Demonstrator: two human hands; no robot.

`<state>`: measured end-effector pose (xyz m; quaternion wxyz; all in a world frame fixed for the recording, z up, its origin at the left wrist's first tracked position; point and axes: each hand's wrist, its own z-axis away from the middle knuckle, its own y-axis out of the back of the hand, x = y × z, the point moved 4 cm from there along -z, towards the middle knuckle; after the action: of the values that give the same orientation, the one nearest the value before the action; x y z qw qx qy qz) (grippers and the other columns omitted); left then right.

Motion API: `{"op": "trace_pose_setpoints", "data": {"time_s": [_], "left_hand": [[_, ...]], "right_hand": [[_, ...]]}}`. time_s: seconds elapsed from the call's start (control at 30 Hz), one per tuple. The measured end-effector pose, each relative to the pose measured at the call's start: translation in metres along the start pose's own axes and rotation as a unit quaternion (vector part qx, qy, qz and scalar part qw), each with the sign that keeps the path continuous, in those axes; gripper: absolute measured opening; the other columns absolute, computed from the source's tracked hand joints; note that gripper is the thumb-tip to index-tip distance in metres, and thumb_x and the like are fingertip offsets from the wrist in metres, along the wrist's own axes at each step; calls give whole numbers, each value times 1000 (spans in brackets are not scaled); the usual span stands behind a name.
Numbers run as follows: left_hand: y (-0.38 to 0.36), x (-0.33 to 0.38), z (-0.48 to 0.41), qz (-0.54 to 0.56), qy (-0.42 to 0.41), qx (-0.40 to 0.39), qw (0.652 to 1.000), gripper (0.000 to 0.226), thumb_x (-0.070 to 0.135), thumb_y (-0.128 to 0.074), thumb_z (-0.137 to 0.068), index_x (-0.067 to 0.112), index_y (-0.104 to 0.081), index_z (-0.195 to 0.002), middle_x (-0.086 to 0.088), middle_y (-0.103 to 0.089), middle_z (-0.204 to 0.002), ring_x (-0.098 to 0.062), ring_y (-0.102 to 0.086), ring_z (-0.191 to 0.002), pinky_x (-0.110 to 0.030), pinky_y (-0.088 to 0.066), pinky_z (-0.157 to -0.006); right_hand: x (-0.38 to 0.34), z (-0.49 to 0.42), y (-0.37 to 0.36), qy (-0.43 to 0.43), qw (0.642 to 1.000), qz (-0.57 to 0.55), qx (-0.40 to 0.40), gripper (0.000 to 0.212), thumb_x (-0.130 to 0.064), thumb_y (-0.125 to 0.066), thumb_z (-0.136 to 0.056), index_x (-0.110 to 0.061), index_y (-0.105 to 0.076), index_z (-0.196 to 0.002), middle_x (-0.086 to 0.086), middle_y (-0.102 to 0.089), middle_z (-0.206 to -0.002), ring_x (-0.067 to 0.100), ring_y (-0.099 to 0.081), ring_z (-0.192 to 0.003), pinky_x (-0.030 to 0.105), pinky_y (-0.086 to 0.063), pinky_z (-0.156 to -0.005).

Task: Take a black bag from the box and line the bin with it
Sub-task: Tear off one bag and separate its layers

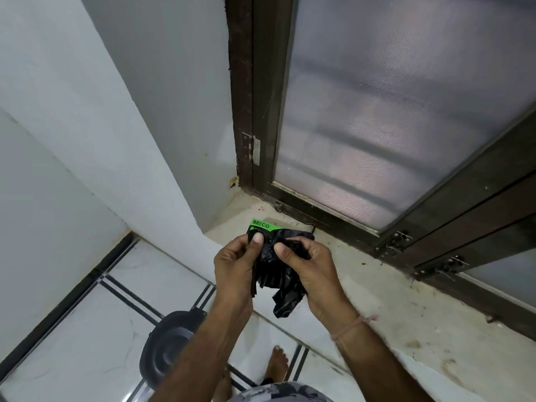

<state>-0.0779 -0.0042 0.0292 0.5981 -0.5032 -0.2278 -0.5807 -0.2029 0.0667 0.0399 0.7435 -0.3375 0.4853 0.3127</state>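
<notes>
Where both hands meet above pale ledge [377, 300]: box [260, 224], green top marked BECO, gripped in left hand [235, 265], thumb on front face. Black bag [280, 278]: crumpled, pinched by right hand [309, 269], loose end hanging between wrists. Bin [169, 351]: dark, on tiled floor [72, 329] below, beside bare foot [278, 364].

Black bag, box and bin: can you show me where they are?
black bag [275, 274], head view, on its crumpled middle
box [262, 224], head view, on its green printed top edge
bin [166, 349], head view, on its dark round top, down on the floor
</notes>
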Motion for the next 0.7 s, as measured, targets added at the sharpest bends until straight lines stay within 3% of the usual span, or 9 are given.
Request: {"op": "trace_pose_setpoints", "data": {"time_s": [0.13,0.27,0.37,0.57,0.7], "left_hand": [[6,4,0,-4,-7,6,1000,24,20,-69,-96,-3,-76,-103,-27,-76,-98,-32,-70,-83,-38,-61,-75],[9,2,4,-26,-9,6,1000,26,23,-69,-97,-3,-74,-98,-22,-74,-86,-30,-66,-71,-33,-57,-58],[10,2,7,-13,-5,2,1000,27,21,-67,-98,-5,-73,-97,-22,-72,-87,-31,-65,-78,-41,-56,-73],[13,-4,10,-11,7,11,1000,27,20,-66,-100,-7,-69,-97,-22,-69,-86,-33,-61,-79,-40,-51,-71],[11,-8,11,43,46,25,998,22,16,-63,-101,-4,-71,-103,-22,-76,-95,-32,-71,-86,-39,-63,-77]], "right_hand": [[-2,5,-5,2,1000,0,-25,30,-16,-81,-83,-4,-76,-111,14,-80,-104,26,-77,-99,36,-60,-87],[1,8,-9,5,1000,-11,-15,17,-7,-75,-90,-4,-76,-107,13,-80,-101,25,-76,-97,35,-60,-87],[4,10,-10,-11,999,-33,5,15,-8,-73,-92,-3,-75,-106,17,-79,-102,28,-76,-96,35,-61,-85],[12,13,-16,-14,999,-2,43,14,-6,-67,-97,-3,-75,-108,17,-80,-101,30,-77,-96,30,-61,-77],[18,17,-24,-16,995,-53,89,12,-3,-64,-99,-5,-75,-103,14,-80,-96,23,-78,-88,28,-61,-72]]}}
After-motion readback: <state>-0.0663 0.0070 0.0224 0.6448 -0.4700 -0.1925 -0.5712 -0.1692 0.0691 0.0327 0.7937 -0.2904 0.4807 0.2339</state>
